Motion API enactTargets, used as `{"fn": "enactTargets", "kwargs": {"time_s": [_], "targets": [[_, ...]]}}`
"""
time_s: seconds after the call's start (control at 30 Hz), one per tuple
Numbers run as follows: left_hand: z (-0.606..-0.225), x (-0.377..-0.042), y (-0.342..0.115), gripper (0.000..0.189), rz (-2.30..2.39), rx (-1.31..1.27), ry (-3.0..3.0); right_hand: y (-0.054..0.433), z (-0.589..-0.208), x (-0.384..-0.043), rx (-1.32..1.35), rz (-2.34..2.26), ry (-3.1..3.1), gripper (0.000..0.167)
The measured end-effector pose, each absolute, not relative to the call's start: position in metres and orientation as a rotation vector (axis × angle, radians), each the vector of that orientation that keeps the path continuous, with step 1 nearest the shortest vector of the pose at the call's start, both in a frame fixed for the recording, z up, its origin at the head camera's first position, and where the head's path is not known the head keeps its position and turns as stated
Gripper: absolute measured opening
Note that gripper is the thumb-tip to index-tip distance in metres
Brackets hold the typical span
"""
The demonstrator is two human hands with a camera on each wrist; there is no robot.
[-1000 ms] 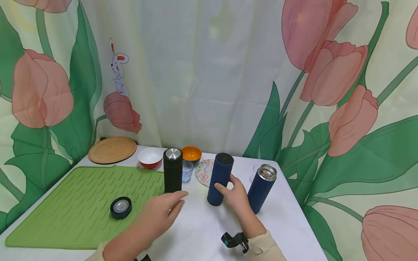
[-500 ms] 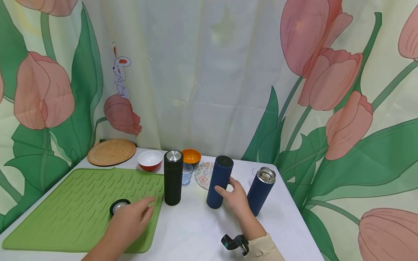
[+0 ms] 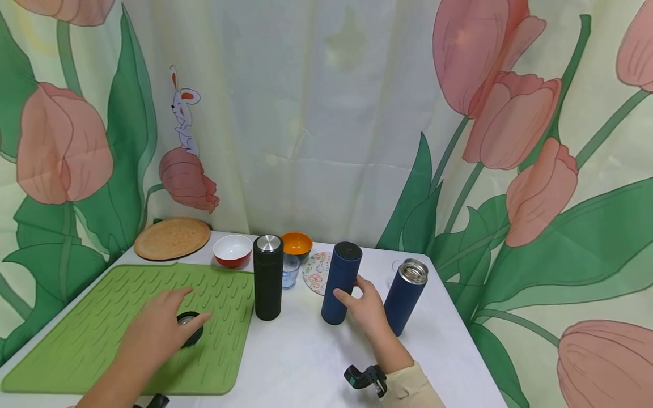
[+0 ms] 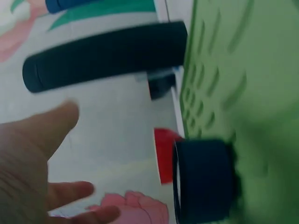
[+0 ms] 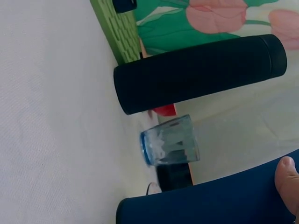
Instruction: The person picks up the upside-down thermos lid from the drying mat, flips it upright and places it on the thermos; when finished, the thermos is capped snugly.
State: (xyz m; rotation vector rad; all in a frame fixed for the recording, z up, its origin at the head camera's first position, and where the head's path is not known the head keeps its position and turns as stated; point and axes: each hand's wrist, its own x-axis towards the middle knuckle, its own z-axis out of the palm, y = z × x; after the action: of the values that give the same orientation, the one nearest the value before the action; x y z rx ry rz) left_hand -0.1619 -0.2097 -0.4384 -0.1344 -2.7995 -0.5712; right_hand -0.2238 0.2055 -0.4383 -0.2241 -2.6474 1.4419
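My left hand (image 3: 153, 328) reaches over the green mat, thumb and fingers spread apart. Just beyond it lies a dark round bottle lid (image 3: 193, 340), partly covered by the thumb in the head view. The left wrist view shows this lid (image 4: 205, 179) on the mat with a gap to the fingertips. My right hand (image 3: 368, 307) grips a dark blue thermos (image 3: 340, 283) around its side, thumb at the front. That thermos stands upright with its black-topped cap on. To its right stands another blue thermos (image 3: 405, 300), its steel mouth uncovered. A black thermos (image 3: 267, 283) with a silver top stands left of it.
The ridged green mat (image 3: 122, 317) covers the left of the white table (image 3: 306, 362). Along the back are a round wooden board (image 3: 172, 238), a red-and-white bowl (image 3: 232, 250), an orange bowl (image 3: 297, 243), a clear bluish glass (image 3: 290, 272) and a floral round plate (image 3: 316, 272).
My left hand has moved left from beside the black thermos to the lid on the mat, and its fingers have spread. The right hand stays around the blue thermos.
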Motion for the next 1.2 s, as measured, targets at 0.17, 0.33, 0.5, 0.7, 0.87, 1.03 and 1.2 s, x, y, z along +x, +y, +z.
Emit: {"fn": "enactTargets", "kwargs": {"time_s": [0.17,0.33,0.5,0.7,0.87,1.03,1.2], "targets": [[-0.445,-0.176,-0.235,0.113,-0.505,-0.168,-2.903,0.206,-0.438,-0.224,-0.229,1.443,-2.649,0.083],[-0.454,-0.182,-0.246,0.117,-0.474,-0.227,-3.037,0.206,-0.438,-0.224,-0.225,1.427,-2.651,0.080],[-0.463,-0.186,-0.250,0.105,-0.480,-0.244,-3.115,0.206,-0.438,-0.223,-0.228,1.429,-2.651,0.080],[-0.465,-0.185,-0.247,0.091,-0.490,-0.245,-3.088,0.206,-0.437,-0.224,-0.221,1.438,-2.647,0.079],[-0.460,-0.183,-0.237,0.087,-0.510,-0.229,-3.046,0.206,-0.436,-0.224,-0.205,1.424,-2.655,0.080],[-0.450,-0.178,-0.213,0.089,-0.620,-0.250,-2.993,0.206,-0.437,-0.224,-0.211,1.430,-2.654,0.079],[-0.443,-0.169,-0.178,0.082,-0.743,-0.311,-2.910,0.206,-0.438,-0.224,-0.216,1.441,-2.648,0.080]]}}
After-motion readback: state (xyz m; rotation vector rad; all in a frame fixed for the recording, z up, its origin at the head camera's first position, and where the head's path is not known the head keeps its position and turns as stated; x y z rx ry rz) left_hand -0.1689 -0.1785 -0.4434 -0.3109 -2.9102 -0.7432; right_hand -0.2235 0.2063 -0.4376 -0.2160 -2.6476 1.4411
